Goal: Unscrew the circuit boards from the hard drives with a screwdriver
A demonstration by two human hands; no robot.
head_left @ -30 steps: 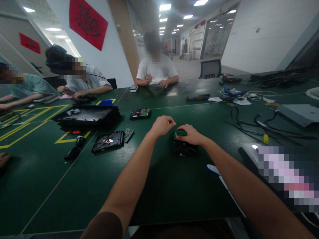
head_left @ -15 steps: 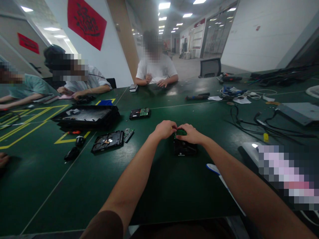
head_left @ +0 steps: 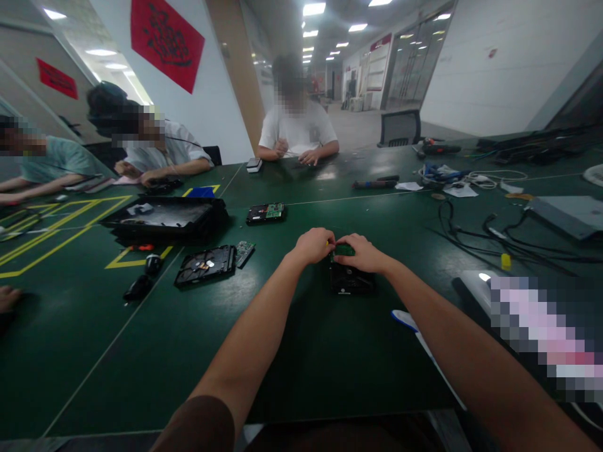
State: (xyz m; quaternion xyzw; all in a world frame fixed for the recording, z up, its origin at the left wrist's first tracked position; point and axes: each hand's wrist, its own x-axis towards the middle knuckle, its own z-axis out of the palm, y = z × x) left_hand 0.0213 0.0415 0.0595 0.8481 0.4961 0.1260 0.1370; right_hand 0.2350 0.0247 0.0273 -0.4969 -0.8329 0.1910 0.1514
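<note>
Since a second ago our left hand [head_left: 315, 245] has slid in from the left and closed the gap, so now both hands meet over the drive instead of sitting apart; half a second ago they were already about where they are now.

Only one view to go through, the head cam, so here's what we've got. Just right of the frame's centre, the black hard drive [head_left: 351, 280] lies flat on the green table [head_left: 301, 364], and its long axis seems to run away from us, toward the top of the frame. On its far end sits a small green circuit board [head_left: 344, 250], mostly hidden by our fingers. Our right hand [head_left: 362, 253] is draped over that board, fingers curled down onto it and apparently pinching it, though we can't tell how firm the hold is. Our left hand is clenched, touching the right at the fingertips, with a bit of yellow poking out of the fist, probably a small tool, too small to call. The board lies straight ahead of both hands, under the right and just beside the left, so the right is nearer.

Off to the left of the frame there's an opened hard drive [head_left: 205, 264] and a black tray [head_left: 164, 218], well apart from us. A second drive with board up [head_left: 266, 213] lies farther back.
</note>
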